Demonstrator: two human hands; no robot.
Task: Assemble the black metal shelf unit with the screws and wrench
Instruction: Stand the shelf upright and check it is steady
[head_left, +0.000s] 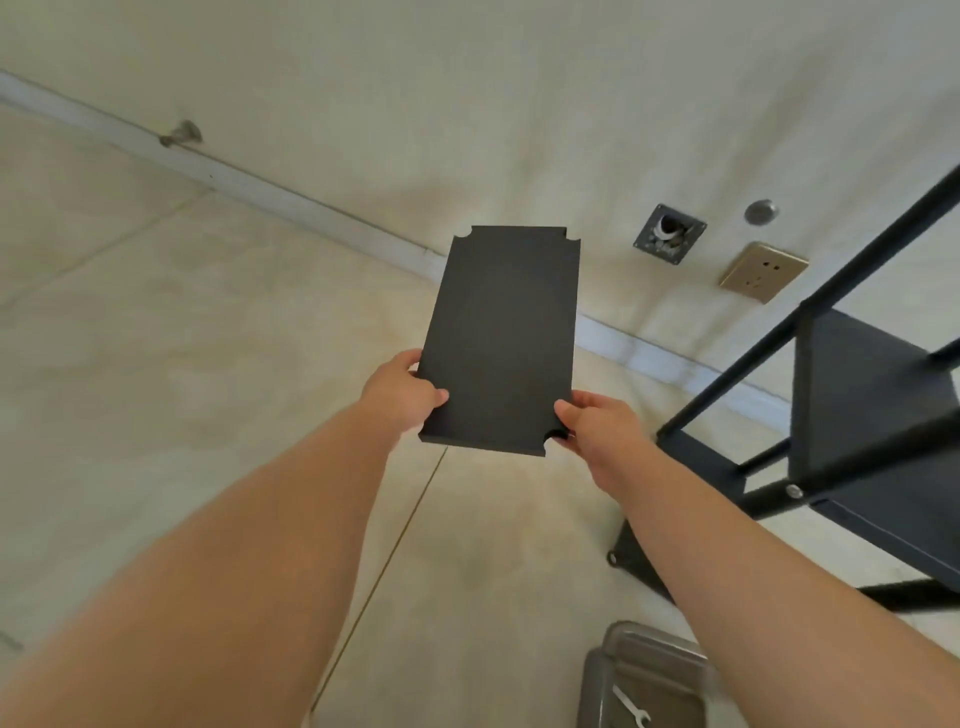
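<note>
A flat black shelf panel (501, 338) with notched corners hangs in the air in front of me, above the tiled floor. My left hand (402, 387) grips its near left edge, thumb on top. My right hand (597, 423) grips the near right corner at the notch. At the right stands the partly built black metal shelf frame (852, 395), with posts, a fitted shelf and a silver screw head (793, 490) on a joint. A silver wrench (631, 705) lies in a grey metal tray (602, 686) at the bottom.
A pale wall meets the floor along a white skirting board (291, 200). On the wall are a gold socket plate (762, 271), a dark square opening (669, 234) and a round metal cap (761, 212). A doorstop (179, 135) sits at the far left.
</note>
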